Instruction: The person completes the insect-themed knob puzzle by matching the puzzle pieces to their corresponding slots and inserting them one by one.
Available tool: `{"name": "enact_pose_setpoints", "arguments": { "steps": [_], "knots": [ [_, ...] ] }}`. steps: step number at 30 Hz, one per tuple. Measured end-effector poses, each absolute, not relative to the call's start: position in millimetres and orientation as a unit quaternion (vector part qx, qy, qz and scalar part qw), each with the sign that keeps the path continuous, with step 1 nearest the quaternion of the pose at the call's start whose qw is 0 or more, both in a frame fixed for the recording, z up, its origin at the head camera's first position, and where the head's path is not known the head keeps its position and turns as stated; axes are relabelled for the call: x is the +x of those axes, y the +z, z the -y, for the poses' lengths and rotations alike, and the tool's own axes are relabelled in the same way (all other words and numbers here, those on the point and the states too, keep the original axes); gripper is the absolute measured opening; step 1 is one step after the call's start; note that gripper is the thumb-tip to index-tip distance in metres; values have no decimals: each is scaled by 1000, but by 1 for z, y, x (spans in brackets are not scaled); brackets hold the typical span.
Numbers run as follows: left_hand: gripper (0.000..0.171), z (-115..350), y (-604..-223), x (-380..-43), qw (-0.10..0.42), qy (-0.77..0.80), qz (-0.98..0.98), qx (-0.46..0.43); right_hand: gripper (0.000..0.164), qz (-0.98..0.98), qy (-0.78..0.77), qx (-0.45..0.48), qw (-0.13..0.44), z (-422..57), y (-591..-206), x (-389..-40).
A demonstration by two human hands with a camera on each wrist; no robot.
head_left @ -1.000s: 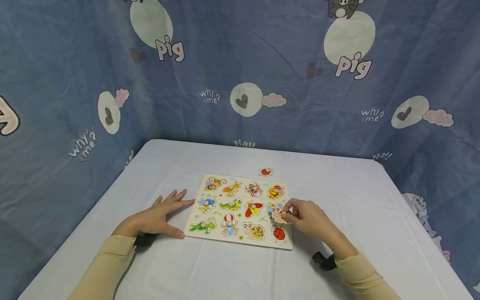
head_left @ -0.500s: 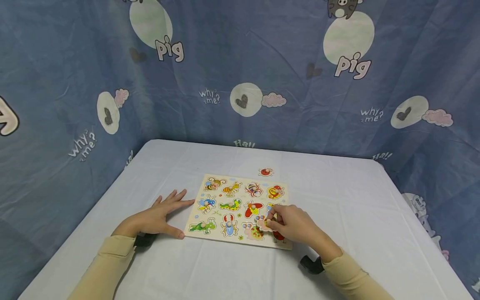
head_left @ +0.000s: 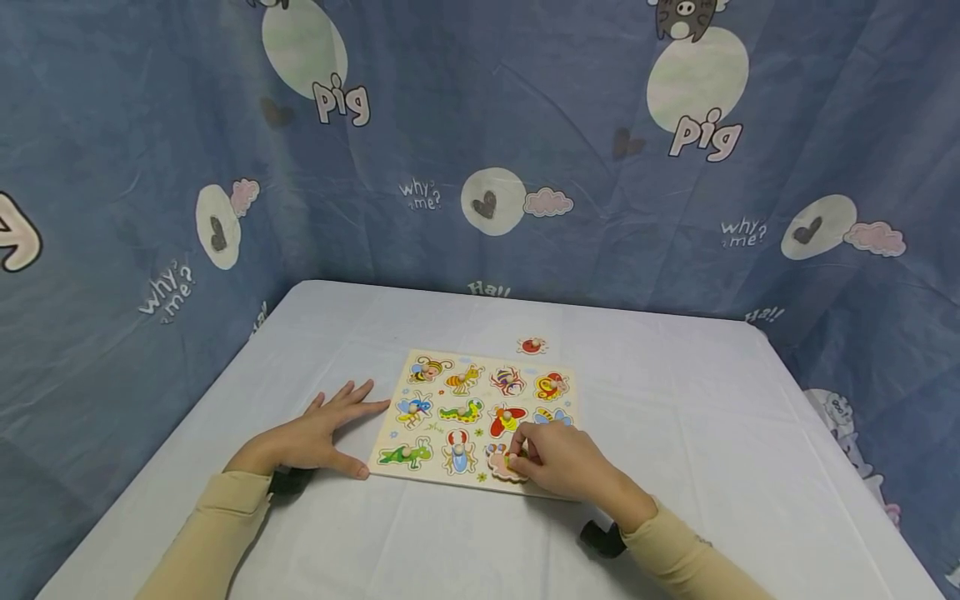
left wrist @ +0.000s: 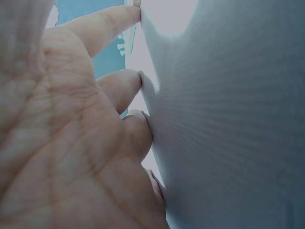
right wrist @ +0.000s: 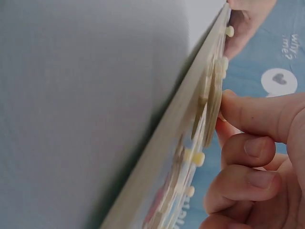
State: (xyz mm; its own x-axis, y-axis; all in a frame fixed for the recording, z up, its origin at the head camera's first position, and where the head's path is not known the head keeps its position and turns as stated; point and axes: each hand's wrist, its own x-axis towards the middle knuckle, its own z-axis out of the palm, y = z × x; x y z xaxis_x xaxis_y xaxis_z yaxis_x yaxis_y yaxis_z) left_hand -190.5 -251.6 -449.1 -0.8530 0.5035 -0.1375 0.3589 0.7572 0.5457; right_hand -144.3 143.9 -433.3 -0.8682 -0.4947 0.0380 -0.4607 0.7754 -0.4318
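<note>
My right hand (head_left: 566,462) pinches a pink snail puzzle piece (head_left: 501,467) by its knob, at the snail picture in the front row of a wooden insect puzzle board (head_left: 437,468). In the right wrist view the piece (right wrist: 215,112) stands slightly tilted, close against the board's face, with thumb and finger behind it. The front right corner of the board is hidden under this hand. My left hand (head_left: 318,429) rests on the table with fingers spread, its index fingertip and thumb tip right at the board's left edge.
A red ladybug piece (head_left: 532,345) with a knob lies on the white-covered table (head_left: 675,400) behind the board. Several knobbed insect pieces, such as the green caterpillar (head_left: 461,411), sit in the board. A blue printed curtain (head_left: 480,108) hangs around the table.
My right hand has moved left and toward me with the snail piece, from the board's right side to the snail picture. The left hand has stayed in place.
</note>
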Motion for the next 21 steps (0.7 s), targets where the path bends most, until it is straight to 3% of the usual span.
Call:
{"name": "enact_pose_setpoints", "arguments": {
  "steps": [21],
  "knots": [
    [106,252,-450,-190,139,256,-928,232,12,-944,-200,-259,43,-140,-439,-146]
  ]
}}
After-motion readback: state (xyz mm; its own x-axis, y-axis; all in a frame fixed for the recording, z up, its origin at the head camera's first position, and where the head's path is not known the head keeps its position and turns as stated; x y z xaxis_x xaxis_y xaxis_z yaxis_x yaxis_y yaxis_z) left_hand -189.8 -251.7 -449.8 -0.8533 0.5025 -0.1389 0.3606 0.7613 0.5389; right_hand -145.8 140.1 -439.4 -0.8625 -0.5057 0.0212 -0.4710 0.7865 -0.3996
